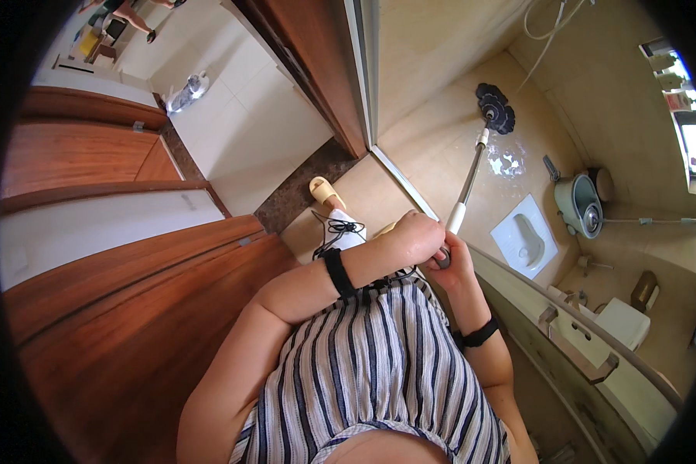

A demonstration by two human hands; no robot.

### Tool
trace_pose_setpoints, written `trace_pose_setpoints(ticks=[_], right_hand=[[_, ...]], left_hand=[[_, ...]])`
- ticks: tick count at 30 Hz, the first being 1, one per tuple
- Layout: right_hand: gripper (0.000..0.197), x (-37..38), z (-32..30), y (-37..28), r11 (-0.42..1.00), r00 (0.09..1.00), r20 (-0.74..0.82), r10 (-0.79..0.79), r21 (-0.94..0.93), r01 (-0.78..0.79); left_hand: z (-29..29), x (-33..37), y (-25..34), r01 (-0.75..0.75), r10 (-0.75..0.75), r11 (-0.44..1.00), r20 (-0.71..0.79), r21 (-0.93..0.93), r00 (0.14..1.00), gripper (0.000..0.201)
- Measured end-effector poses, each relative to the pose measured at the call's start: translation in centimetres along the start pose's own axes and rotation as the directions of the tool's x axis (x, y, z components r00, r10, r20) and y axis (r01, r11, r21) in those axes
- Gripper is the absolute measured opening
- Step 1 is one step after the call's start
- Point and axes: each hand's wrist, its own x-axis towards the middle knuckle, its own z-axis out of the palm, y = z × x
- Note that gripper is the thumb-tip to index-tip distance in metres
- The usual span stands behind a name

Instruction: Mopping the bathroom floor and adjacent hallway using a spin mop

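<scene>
Both my hands are closed around the near end of a mop (469,178), one just above the other. My left hand (419,238) wraps over the white grip, its back turned up. Lower and to the right, my right hand (458,264) curls round the handle's grey end, which shows partly between the fingers. From there the metal pole slants away to the dark, shaggy mop head (495,108), which lies flat on the beige bathroom floor (433,127). A shiny wet-looking patch (506,160) lies close to the mop head.
Right of the pole are a white squat toilet (527,236) and a grey-green mop bucket (577,203). A metal door track (400,179) crosses the floor. A glass panel with a handle (580,348) stands at my right. Wooden doors (131,309) are on the left; a cat (188,93) lies beyond.
</scene>
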Motion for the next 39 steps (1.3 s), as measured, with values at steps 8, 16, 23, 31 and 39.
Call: trace_pose_setpoints(ticks=[8, 16, 23, 31, 39], right_hand=[[0.021, -3.9, -1.1, -2.9, 1.000, 1.000, 0.030, 0.003, 0.021, -0.004], [0.019, -7.3, -2.0, -5.2, 0.998, 0.997, 0.052, -0.055, 0.037, 0.053], [0.018, -14.2, -2.7, -2.7, 0.983, 0.985, 0.005, -0.172, 0.058, 0.172], [0.018, -23.9, 2.2, -3.1, 0.953, 0.963, 0.159, -0.216, 0.249, 0.172], [0.019, -16.2, 4.1, -4.3, 0.954, 0.936, 0.190, -0.295, 0.122, 0.275]], left_hand=[[-2.0, 1.4, 4.8, 0.079, -0.057, 0.973, 0.110, -0.216, 0.992, 0.021], [-3.9, 2.5, 9.2, -0.009, 0.012, 0.999, 0.064, -0.037, 0.998, 0.021], [-2.7, -0.1, 13.4, -0.112, 0.114, 0.993, 0.085, -0.027, 0.990, 0.028], [-7.9, -1.5, 17.8, -0.395, 0.395, 0.918, -0.022, -0.024, 0.919, 0.019], [-9.4, -0.4, 12.4, -0.332, 0.328, 0.942, -0.070, -0.056, 0.942, 0.032]])
